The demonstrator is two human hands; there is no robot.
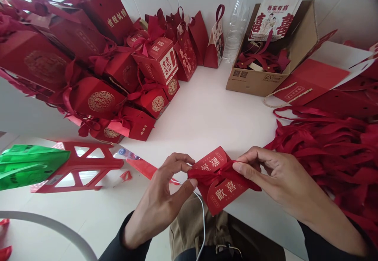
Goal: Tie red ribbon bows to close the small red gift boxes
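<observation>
A small red gift box (226,194) with gold characters lies at the table's near edge, in front of my body. Across its top runs a dark red ribbon (211,175), gathered at the middle. My left hand (168,192) pinches the ribbon's left part between thumb and fingers, at the box's left side. On the right side, my right hand (265,170) grips the ribbon's other part between thumb and forefinger. The ribbon's right tail hangs past the box beneath my right fingers. The box's underside is hidden.
Finished-looking red boxes with bows (102,101) are piled at left. Loose red ribbons (321,147) heap at right. Behind stand a cardboard box (256,82), a clear bottle (236,24) and red paper bags (314,80). A red stool (88,166) is on the floor; a white cable (203,217) crosses my lap.
</observation>
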